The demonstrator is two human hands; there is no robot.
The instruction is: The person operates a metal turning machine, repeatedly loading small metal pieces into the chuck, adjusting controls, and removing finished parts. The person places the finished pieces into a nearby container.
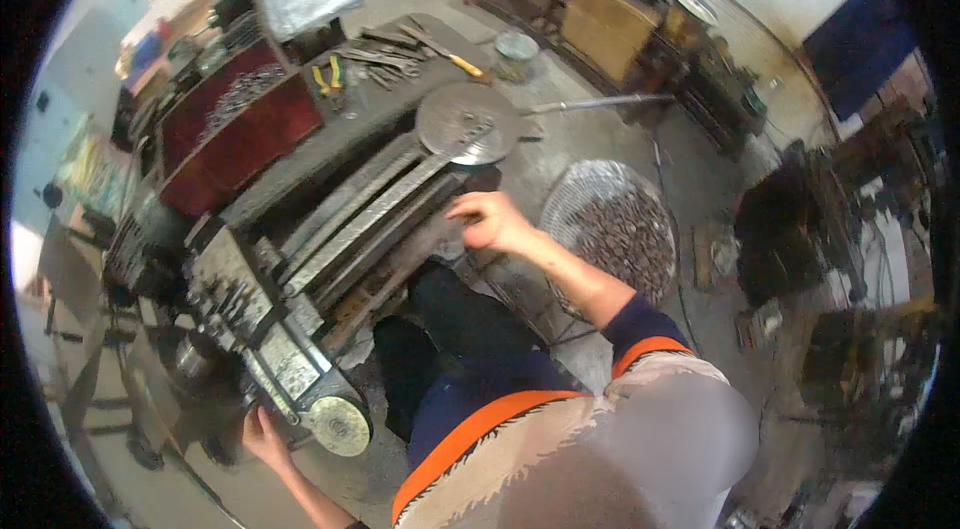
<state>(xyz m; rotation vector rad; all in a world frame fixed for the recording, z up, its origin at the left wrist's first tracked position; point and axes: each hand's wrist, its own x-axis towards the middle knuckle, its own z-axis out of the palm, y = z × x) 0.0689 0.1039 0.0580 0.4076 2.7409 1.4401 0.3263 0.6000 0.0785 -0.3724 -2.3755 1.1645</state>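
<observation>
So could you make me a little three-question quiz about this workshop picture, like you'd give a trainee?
1. True or false: the left hand rests by the round handwheel at the lathe's near end.
2. What lies nearest the right hand: (a) yellow-handled pliers, (b) the lathe's bed, (c) the red tray?
3. What fills the round wire basket on the floor?

Key: 1 true; 2 b; 3 small dark metal pieces.
</observation>
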